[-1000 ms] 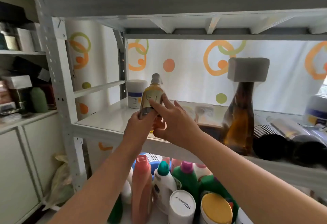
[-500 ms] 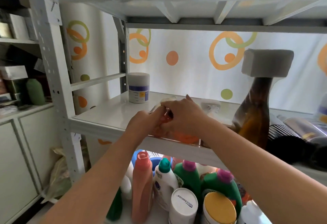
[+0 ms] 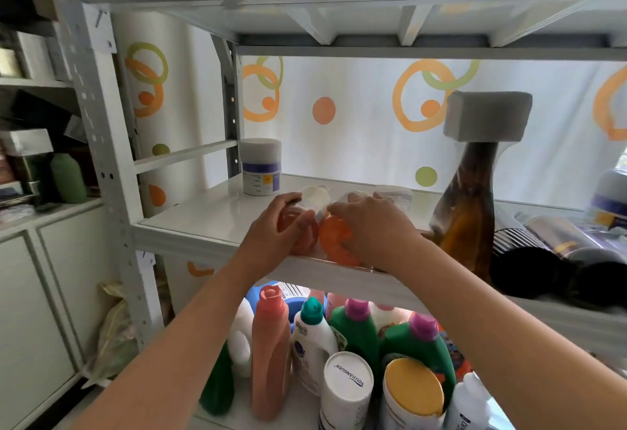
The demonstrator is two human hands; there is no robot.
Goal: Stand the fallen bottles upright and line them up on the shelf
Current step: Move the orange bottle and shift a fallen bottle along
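White metal shelf (image 3: 210, 212), ring-print curtain behind. Left hand (image 3: 271, 226) curled round pinkish bottle (image 3: 292, 216), pale cap end pointing back, bottle tilted or lying. Right hand (image 3: 369, 226) draped over orange bottle (image 3: 334, 243) just right of grip, lying, base toward front edge; firm hold, cannot tell. Behind grip, white jar (image 3: 260, 166) upright. Far right, amber bottle (image 3: 468, 219) upright, dark tubes (image 3: 529, 260) lying. Task looks early, no line-up yet.

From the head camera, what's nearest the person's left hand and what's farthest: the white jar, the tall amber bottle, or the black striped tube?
1. White jar: just behind the left hand, which grips a small orange bottle.
2. Tall amber bottle: upright, to the right, beyond the right hand, which holds a brighter orange bottle.
3. Black striped tube: lying down, farthest right.
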